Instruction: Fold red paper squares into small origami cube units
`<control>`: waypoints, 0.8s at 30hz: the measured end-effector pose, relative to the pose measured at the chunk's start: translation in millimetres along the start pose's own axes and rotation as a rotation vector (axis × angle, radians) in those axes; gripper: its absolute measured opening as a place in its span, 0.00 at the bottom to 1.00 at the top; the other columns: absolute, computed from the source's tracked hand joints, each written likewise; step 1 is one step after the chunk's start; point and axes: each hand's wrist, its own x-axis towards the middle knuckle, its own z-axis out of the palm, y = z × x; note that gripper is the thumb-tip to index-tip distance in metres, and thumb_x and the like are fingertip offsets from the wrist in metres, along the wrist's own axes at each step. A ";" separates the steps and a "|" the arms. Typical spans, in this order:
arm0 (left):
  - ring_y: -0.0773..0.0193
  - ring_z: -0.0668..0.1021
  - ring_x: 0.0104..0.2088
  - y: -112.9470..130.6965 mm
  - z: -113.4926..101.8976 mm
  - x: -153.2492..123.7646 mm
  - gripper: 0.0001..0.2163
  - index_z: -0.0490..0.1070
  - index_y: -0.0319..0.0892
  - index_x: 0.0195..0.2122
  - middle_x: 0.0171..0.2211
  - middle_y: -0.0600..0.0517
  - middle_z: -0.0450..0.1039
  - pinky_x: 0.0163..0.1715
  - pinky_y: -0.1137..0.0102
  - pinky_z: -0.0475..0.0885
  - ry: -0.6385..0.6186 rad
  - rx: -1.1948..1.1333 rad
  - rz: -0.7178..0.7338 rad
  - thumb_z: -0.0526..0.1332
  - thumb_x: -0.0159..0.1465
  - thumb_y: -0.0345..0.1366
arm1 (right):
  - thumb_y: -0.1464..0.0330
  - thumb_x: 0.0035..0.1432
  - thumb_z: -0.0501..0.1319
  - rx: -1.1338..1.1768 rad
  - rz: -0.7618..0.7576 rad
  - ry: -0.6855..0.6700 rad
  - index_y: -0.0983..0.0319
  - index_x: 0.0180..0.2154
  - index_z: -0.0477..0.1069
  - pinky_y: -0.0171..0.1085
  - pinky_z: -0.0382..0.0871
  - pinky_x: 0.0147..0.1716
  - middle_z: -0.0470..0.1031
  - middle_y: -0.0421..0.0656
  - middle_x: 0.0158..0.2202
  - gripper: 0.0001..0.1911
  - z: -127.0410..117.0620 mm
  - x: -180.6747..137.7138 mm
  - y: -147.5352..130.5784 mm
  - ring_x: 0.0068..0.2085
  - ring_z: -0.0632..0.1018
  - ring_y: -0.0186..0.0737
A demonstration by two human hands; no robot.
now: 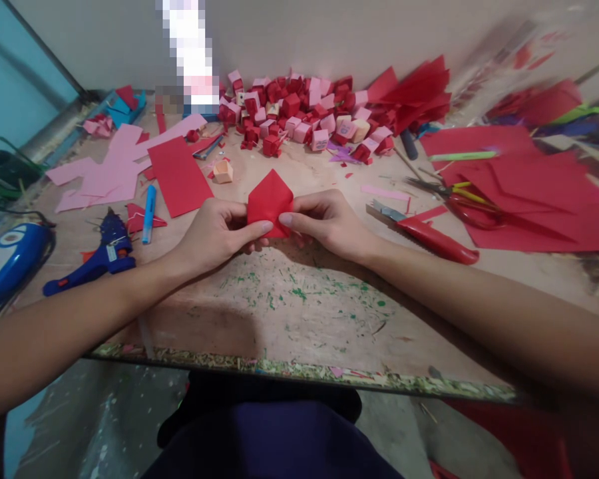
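Green flecks dot the bare wood of the worktable [304, 326] near its front edge. Just beyond, the left hand [219, 229] and right hand [332, 223] pinch opposite sides of a folded red paper [269, 199], thumbs in front, pointed flap upward. Left of them lies a blue glue gun [104, 256]; right, red-handled pliers [442, 243]. Farther back are a blue marker [149, 214], scissors [452, 197] among red sheets [544, 173], and pink cutouts [112, 166]; farthest, small red and pink paper boxes [304, 120] heap before the wall [329, 33].

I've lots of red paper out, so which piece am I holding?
The small folded piece with the pointed top, between your left hand and right hand; the red sheets at either side lie on the table.
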 end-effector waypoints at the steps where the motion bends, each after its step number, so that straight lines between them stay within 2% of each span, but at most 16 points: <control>1: 0.67 0.79 0.21 -0.1 0.0 0.0 0.07 0.82 0.39 0.30 0.25 0.49 0.82 0.22 0.75 0.74 -0.001 -0.002 0.001 0.70 0.63 0.37 | 0.61 0.66 0.69 0.002 0.000 0.000 0.63 0.23 0.72 0.37 0.56 0.25 0.71 0.38 0.20 0.21 0.3 0.2 -0.4 0.23 0.67 0.31; 11: 0.66 0.79 0.22 -1.8 0.2 0.4 0.10 0.81 0.38 0.29 0.24 0.49 0.81 0.23 0.74 0.73 -0.014 0.060 0.044 0.70 0.64 0.40 | 0.59 0.66 0.69 -0.019 0.034 0.008 0.64 0.25 0.74 0.36 0.58 0.24 0.71 0.38 0.21 0.20 1.8 0.3 0.6 0.23 0.68 0.31; 24: 0.66 0.79 0.23 -3.0 0.9 -0.1 0.10 0.80 0.38 0.29 0.25 0.50 0.81 0.23 0.74 0.72 -0.013 0.062 0.012 0.69 0.64 0.39 | 0.65 0.64 0.69 -0.002 0.069 0.031 0.66 0.29 0.79 0.34 0.62 0.22 0.74 0.39 0.21 0.13 2.9 1.4 2.4 0.22 0.71 0.31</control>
